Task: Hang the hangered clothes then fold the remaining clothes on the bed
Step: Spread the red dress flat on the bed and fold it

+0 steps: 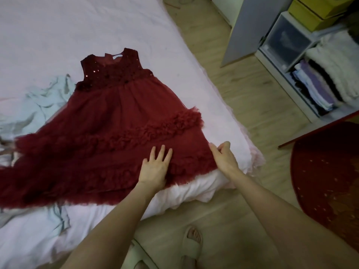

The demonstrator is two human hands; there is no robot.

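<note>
Bed (64, 33): red dress (116, 121) lies flat near its corner, skirt toward the person. Left hand (155, 169) presses the hem, fingers straight and spread; right hand (223, 157) pinches the skirt's side edge. Recommended: smooth ruffles outward before folding sides inward. No legible labels or writing.
</note>
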